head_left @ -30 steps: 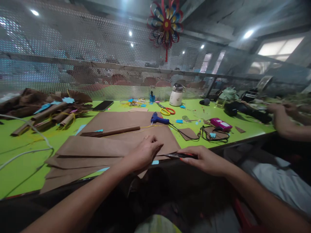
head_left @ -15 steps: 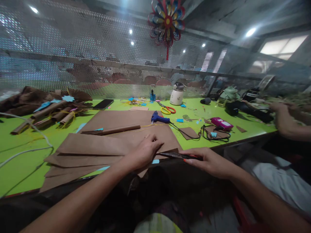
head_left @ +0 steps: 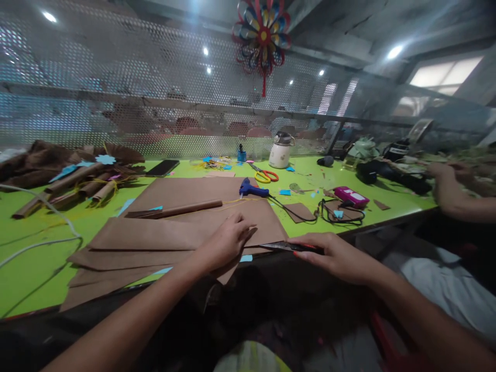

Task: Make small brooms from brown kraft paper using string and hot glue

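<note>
My left hand (head_left: 226, 239) presses on a stack of brown paper sheets (head_left: 163, 235) at the near edge of the green table (head_left: 42, 248), fingers bent and close together. My right hand (head_left: 334, 254) grips a dark scissors-like tool with a red handle (head_left: 291, 247), whose blades point left at the paper's right edge. A rolled brown paper tube (head_left: 182, 209) lies on the sheets farther back.
A blue glue gun (head_left: 251, 190) with black cord, orange-yellow scissors (head_left: 265, 176), a white jar (head_left: 280, 150), a phone (head_left: 164, 167) and a pink box (head_left: 351, 196) lie beyond. Brown rolls (head_left: 73, 181) pile at left. Another person's arm (head_left: 451, 194) works at right.
My left hand has slid slightly left and nearer on the paper. The right hand with the tool has hardly moved.
</note>
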Motion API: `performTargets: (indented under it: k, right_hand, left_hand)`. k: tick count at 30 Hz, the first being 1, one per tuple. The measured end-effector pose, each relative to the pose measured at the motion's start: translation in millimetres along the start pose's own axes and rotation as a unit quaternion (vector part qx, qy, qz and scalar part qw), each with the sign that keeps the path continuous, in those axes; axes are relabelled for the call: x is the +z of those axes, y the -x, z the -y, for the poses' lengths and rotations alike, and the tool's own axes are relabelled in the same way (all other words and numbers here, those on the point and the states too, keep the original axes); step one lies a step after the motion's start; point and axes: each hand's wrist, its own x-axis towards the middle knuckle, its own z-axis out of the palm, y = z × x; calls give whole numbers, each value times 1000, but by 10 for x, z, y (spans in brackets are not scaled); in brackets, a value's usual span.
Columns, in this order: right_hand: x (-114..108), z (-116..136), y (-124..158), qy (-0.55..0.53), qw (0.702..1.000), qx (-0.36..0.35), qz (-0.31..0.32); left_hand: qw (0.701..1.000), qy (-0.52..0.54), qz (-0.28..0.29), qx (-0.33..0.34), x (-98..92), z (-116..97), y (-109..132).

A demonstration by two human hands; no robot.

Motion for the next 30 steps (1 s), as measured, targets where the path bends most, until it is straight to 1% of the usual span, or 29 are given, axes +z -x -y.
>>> performTargets:
  k: [4, 8, 12, 15, 18, 20, 25, 27, 30]
  right_hand:
    - [73, 31, -54, -6, 1000, -11, -5]
    - [109, 26, -76, -21, 1000, -15, -3]
    - [64, -49, -44, -38, 999, -15, -9]
    - [2, -125, -7, -37, 999, -13, -16]
    - [-54, -191, 17, -28, 1000, -11, -9]
    - [-75, -223, 24, -25, 1000, -10, 3]
    - [-64, -260, 30, -25, 999, -12, 16]
    - [-47, -262, 29, -25, 999, -13, 14]
    - [-24, -251, 20, -24, 1000, -13, 10]
  left_hand:
    - [1000, -8, 12, 5, 15, -52, -24]
    - [999, -36, 26, -8, 15, -140, -55]
    - [997, -51, 62, -3, -69, -219, -107]
    - [995, -67, 69, 28, -151, -236, -150]
    - [992, -67, 91, 63, -211, -200, -151]
    - [990, -61, 101, 74, -241, -146, -115]
    - [992, -38, 95, 80, -279, 31, 59]
    - [993, -18, 91, 76, -260, 84, 126]
    - [996, 21, 70, 60, -206, 127, 194]
